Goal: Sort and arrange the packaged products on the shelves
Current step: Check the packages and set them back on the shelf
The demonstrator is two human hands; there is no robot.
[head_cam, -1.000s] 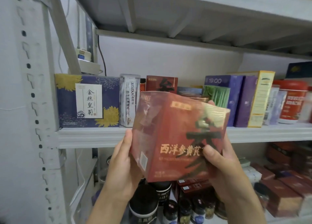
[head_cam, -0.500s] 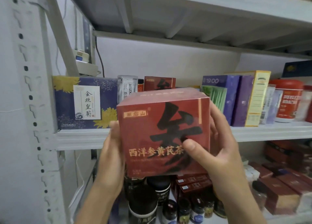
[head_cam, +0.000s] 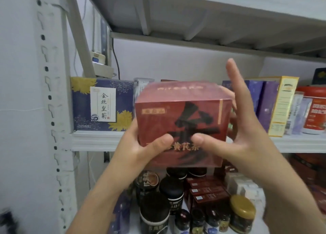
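a red cardboard box (head_cam: 181, 128) with a large black brush character and gold lettering on its front fills the centre of the frame, held upright in the air in front of the middle shelf board. the left hand (head_cam: 141, 145) grips the box at its lower left corner, thumb laid across the front face and the other fingers hidden behind or under it. the right hand (head_cam: 234, 133) is spread wide at the box's right side: its thumb tip touches the front face low down, just beside the left thumb, while the forefinger stands straight up, clear of the box. its remaining fingers blur behind the box's right edge, and it cannot be told whether they touch the cardboard.

behind the box, the grey metal shelf (head_cam: 95, 140) runs across the middle of the frame. at centre left on it stands a dark blue carton with yellow chrysanthemums and a white label (head_cam: 102, 105). to the right of the frame stand tall purple cartons (head_cam: 264, 103), a yellow-and-white carton (head_cam: 284, 106) just beside them, and a red tub (head_cam: 314, 113) at the far right edge.

on the shelf below, at the bottom centre, stand dark jars with black lids (head_cam: 172, 191), a stack of small flat red packets (head_cam: 206, 191) to their right, and a jar with a gold lid (head_cam: 242, 210) at lower right. a white perforated upright post (head_cam: 51, 110) runs down the left of the frame
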